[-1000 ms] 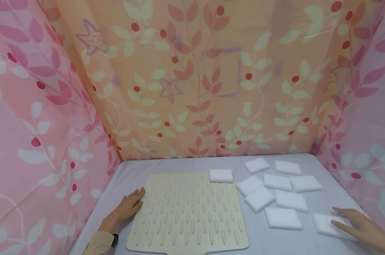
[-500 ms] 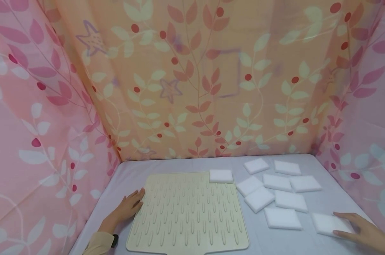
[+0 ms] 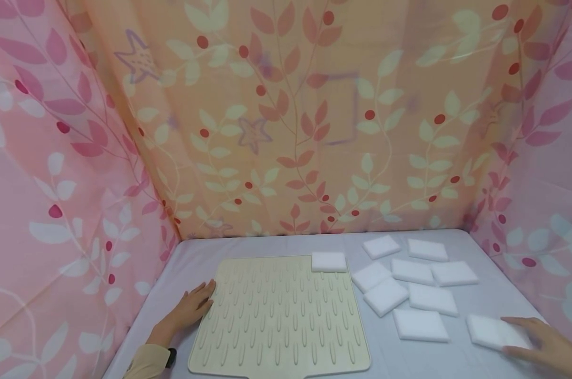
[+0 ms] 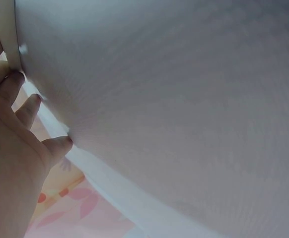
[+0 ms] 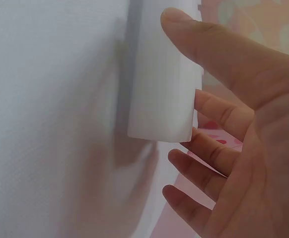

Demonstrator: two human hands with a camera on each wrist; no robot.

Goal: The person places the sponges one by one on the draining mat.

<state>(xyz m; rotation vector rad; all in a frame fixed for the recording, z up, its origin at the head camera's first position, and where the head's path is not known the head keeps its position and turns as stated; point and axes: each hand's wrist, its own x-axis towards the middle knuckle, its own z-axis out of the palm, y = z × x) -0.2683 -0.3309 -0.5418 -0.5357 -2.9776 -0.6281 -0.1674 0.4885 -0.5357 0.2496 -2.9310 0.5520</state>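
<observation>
In the head view, my right hand (image 3: 546, 342) pinches a white sponge (image 3: 492, 332) at the table's front right, thumb on the near long side and a finger on the far side. The right wrist view shows the same sponge (image 5: 162, 84) between thumb and index finger, the other fingers spread below it. My left hand (image 3: 188, 308) rests on the left edge of a beige ribbed mat (image 3: 253, 273), its fingers laid along the rim. Up close, the left fingertips (image 4: 60, 144) touch the table's white cloth. Another white sponge (image 3: 329, 261) lies on the mat's far right corner.
Several loose white sponges lie right of the mat, the closest (image 3: 421, 325) just left of the held one. Two sponges (image 3: 385, 296) touch or overlap near the mat's right edge. Patterned curtains (image 3: 286, 131) enclose the table (image 3: 196, 247) at the back and both sides.
My right hand has come down from over the sponge, taken it between thumb and finger, and shifted it slightly right. The left hand has stayed at the mat's edge.
</observation>
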